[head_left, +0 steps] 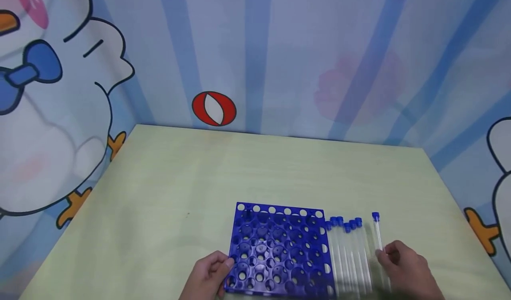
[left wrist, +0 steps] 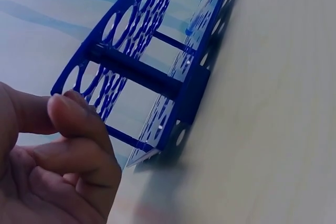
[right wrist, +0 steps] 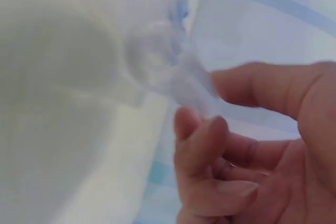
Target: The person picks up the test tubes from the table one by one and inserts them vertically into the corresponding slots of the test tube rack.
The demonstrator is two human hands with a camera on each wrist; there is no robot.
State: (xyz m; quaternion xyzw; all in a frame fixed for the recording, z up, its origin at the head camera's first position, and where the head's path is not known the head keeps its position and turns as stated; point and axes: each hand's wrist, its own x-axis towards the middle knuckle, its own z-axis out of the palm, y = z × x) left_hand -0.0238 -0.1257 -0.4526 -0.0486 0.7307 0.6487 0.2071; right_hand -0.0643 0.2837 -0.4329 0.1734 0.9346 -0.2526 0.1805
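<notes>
A blue plastic test tube rack (head_left: 235, 233) with rows of round holes stands at the table's front. My left hand (head_left: 209, 275) pinches its left edge between thumb and fingers; the left wrist view shows the fingertips at a corner of the rack's upper plate (left wrist: 90, 45). To the right, my right hand (head_left: 409, 271) pinches a clear test tube (head_left: 378, 233) with a blue cap (head_left: 375, 215), the cap pointing away from me. In the right wrist view the tube's near end (right wrist: 194, 85) is blurred between thumb and fingers. Several more capped tubes (head_left: 349, 255) lie side by side against the rack's right side.
The pale table (head_left: 179, 171) stretches away to a blue striped backdrop (head_left: 287, 60) along its far edge. Cartoon birds are printed on the cloth at both sides. The lower ends of the lying tubes run to the bottom of the head view.
</notes>
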